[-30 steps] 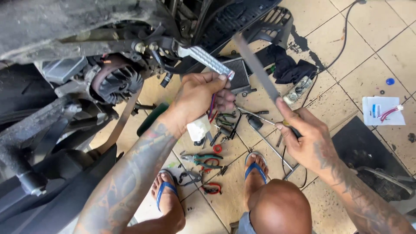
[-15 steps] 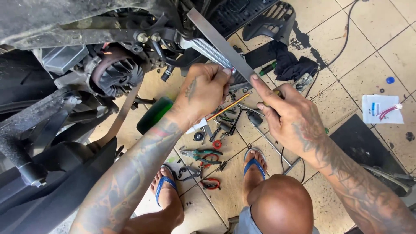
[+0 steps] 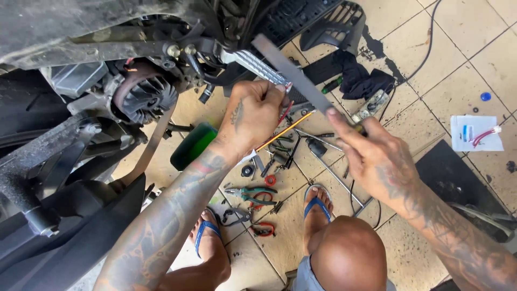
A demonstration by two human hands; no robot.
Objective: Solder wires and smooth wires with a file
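Both hands have risen toward the ribbed footpeg [image 3: 257, 66] since a moment ago: my left hand [image 3: 257, 110] grips its end, my right hand [image 3: 377, 156] clasps a flat metal bar [image 3: 291, 69] across it, with the scooter's engine fan [image 3: 144, 97] still exposed to its left and tools scattered on the floor below.

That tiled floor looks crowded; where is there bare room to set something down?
Bare tiles lie at upper right, between the dark cloth and the white packet. Another free patch lies beside the right forearm. Between the two sandalled feet and under both hands, pliers and small parts crowd the floor.
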